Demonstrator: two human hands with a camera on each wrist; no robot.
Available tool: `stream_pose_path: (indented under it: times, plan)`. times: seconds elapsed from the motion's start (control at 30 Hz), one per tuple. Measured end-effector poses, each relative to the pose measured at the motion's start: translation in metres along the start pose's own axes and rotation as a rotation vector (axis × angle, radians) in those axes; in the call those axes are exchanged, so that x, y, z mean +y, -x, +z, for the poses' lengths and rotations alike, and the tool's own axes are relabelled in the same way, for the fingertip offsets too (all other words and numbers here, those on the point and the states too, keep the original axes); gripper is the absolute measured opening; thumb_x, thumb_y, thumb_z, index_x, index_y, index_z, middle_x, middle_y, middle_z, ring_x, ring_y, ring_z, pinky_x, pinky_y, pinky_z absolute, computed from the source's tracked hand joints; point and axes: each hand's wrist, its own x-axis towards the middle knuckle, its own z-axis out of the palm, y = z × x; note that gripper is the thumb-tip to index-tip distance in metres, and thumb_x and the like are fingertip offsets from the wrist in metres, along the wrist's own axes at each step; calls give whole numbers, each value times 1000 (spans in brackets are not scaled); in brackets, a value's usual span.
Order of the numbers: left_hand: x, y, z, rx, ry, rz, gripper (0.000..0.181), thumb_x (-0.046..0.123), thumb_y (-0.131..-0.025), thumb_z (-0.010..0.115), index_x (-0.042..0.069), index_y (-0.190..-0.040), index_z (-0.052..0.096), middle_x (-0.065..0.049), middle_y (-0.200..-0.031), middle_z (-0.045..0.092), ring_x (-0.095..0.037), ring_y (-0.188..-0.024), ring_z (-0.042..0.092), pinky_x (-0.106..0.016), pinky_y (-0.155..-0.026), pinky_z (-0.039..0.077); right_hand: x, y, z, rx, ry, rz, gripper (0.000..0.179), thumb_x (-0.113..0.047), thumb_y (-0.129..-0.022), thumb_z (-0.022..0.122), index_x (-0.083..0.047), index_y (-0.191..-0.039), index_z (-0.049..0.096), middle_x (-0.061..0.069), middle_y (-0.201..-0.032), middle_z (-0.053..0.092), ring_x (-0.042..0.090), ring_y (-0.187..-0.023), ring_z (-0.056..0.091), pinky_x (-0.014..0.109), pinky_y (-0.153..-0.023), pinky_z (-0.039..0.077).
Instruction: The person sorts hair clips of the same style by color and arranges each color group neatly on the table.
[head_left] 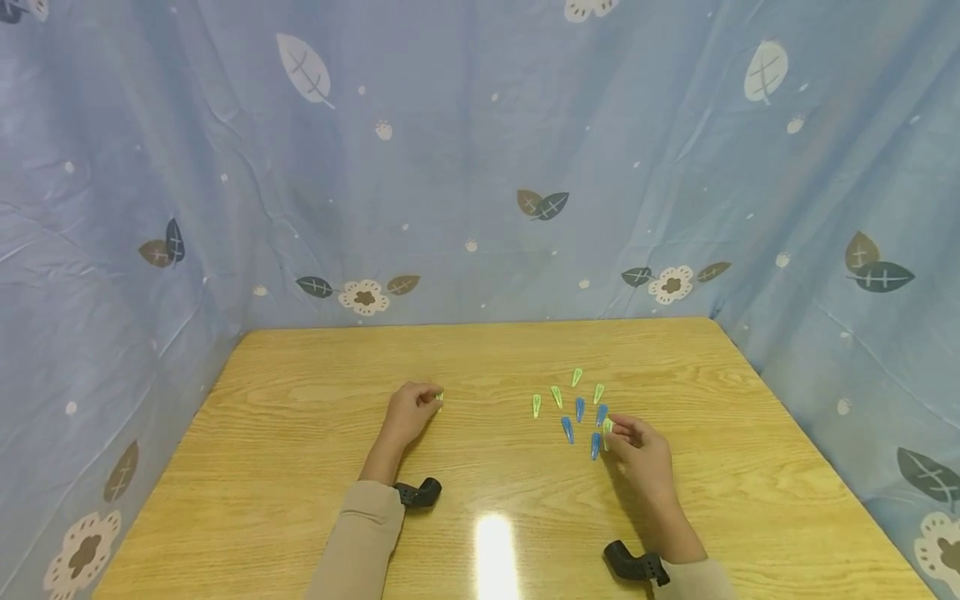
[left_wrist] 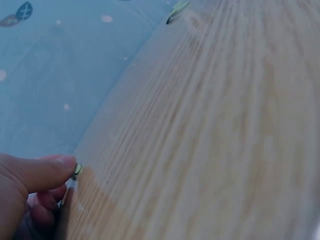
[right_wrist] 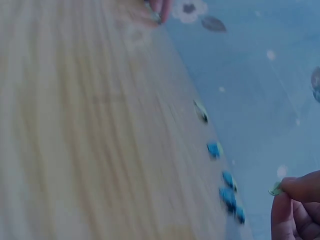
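Note:
Thumb and fingers of my left hand [head_left: 408, 412] pinch a light green snap hair clip [head_left: 440, 402], low over the left middle of the table. In the left wrist view only the tip of this clip [left_wrist: 77, 171] shows past the thumb. My right hand [head_left: 647, 454] pinches another green hair clip [head_left: 607, 433] by its side, just right of a loose group of clips. That group has several blue hair clips [head_left: 567, 430] nearer me and several green hair clips [head_left: 536, 406] behind and to the left. The right wrist view shows the held clip [right_wrist: 275, 189] between thumb and forefinger.
The wooden table [head_left: 300, 467] reaches back to a blue patterned curtain [head_left: 465, 167], which also hangs along both sides. Each wrist wears a black camera mount [head_left: 420, 492]. A bright glare patch [head_left: 495, 554] lies on the table's near middle.

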Motion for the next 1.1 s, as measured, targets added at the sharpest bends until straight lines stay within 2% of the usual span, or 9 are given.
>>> stream_pose_path:
  times: [0.13,0.3,0.57,0.7,0.83,1.1]
  plan:
    - [-2,1,-1,0,-15,-9,23,12,-89,69,4,-110,70,-4,-88,55,-17,-77,47,-30,-68,43,-14,0,19,-77,-41,-28,33,-8,-93,61,4,-124,58,15,-112,57,14,-94,54,15,-78,47]
    - [-2,1,-1,-1,-20,18,23,11,-89,68,3,-111,70,-4,-87,56,-17,-76,48,-30,-67,44,-31,-6,50,-154,-89,-80,30,-4,-91,63,6,-119,61,14,-104,59,18,-92,55,17,-78,47]
    - [-1,-2,-1,6,-16,27,23,11,-89,68,4,-111,70,-4,-87,56,-16,-75,48,-30,-67,44,-53,-20,102,-219,-101,-152,26,0,-87,66,4,-112,66,11,-96,62,19,-88,56,18,-74,47]
    - [-1,-2,0,12,-2,18,22,11,-89,68,4,-110,71,-5,-88,56,-16,-76,49,-29,-67,44,-59,-27,125,-255,-106,-176,24,2,-86,66,9,-109,65,15,-94,63,22,-85,58,20,-71,48]
    - [0,-1,1,13,0,23,21,10,-89,69,3,-109,71,-5,-87,56,-16,-75,49,-29,-67,45,-58,-34,146,-292,-143,-152,25,5,-86,65,12,-110,63,19,-95,62,24,-85,57,21,-68,48]
    - [-1,1,1,20,-8,22,21,11,-88,69,3,-108,71,-3,-85,55,-15,-74,48,-27,-65,43,-59,-45,180,-290,-112,-67,24,0,-86,65,3,-110,67,10,-95,62,17,-83,56,21,-64,47]
